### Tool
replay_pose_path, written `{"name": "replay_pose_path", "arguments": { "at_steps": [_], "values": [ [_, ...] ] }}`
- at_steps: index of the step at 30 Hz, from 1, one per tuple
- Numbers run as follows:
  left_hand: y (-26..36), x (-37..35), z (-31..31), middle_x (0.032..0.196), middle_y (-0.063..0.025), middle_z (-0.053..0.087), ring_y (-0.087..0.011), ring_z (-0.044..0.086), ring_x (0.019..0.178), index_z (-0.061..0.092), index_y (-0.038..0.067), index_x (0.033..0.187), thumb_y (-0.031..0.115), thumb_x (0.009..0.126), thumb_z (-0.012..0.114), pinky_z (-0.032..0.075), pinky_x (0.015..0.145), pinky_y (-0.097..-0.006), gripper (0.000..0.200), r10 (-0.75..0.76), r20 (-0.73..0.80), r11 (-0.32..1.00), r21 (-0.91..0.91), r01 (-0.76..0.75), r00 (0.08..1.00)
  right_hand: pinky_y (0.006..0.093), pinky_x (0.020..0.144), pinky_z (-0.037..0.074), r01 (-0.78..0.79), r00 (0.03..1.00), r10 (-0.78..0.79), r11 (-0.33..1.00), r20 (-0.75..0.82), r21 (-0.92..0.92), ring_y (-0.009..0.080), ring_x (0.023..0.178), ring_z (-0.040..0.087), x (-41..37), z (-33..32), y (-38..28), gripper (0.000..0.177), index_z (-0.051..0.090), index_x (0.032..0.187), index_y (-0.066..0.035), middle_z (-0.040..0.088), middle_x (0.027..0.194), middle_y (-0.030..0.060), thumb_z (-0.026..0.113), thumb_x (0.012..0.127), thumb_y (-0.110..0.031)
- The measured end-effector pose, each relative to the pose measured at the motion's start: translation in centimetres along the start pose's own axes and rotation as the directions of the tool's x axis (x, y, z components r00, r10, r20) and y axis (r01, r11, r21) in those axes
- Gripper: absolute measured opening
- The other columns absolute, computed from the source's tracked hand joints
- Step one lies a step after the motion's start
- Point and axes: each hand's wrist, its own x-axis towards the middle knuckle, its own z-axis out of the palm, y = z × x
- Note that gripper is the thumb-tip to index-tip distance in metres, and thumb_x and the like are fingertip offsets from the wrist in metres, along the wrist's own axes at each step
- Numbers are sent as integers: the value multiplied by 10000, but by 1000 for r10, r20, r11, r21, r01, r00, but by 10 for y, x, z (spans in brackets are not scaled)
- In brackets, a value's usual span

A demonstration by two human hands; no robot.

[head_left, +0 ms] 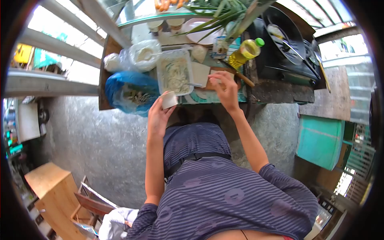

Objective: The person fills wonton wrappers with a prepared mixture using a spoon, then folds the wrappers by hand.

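Note:
My left hand (159, 114) holds a pale square wrapper sheet (169, 100) by its near edge, just in front of the table. My right hand (225, 89) reaches over the table edge, its fingers resting on the brown wooden board (213, 71) beside another pale square sheet (199, 74). Between the two hands stands a clear plastic tub of shredded pale filling (174, 73) with a spoon handle sticking out of it.
A blue plastic bag (132, 91) and white bags (140, 54) lie at the table's left. A bottle of yellow oil (246, 50) and a black wok (285, 34) on a stove stand at the right. A teal box (320, 140) and a wooden crate (56, 192) sit on the floor.

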Motion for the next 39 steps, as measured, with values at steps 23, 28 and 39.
{"name": "replay_pose_path", "arguments": {
  "at_steps": [23,28,39],
  "values": [
    [-22,13,36,1221,-157,542,-268,555,1120,443,-41,1277,174,966,420,472,947,-324,379,53,-174,997,-39,-61,983,442,670,472,-687,720,408,528,-561,-499,338,815,628,4,-278,342,335,502,1009,-72,637,833,134,627,826,-322],
    [-32,18,47,1239,-166,534,-279,530,1152,440,-37,1281,157,964,412,463,970,-346,372,45,-165,996,-70,-57,985,479,778,463,-655,756,423,500,-500,-567,413,942,591,8,-272,301,283,482,1024,-58,624,982,204,601,840,-237],
    [-53,23,38,1217,-168,551,-247,555,1120,461,-40,1266,164,959,398,462,961,-320,373,79,-154,985,-139,-100,985,517,754,472,-565,787,459,268,-412,-781,436,940,592,15,-270,278,300,464,1093,-146,630,1002,195,562,864,-312]
  ]
}}
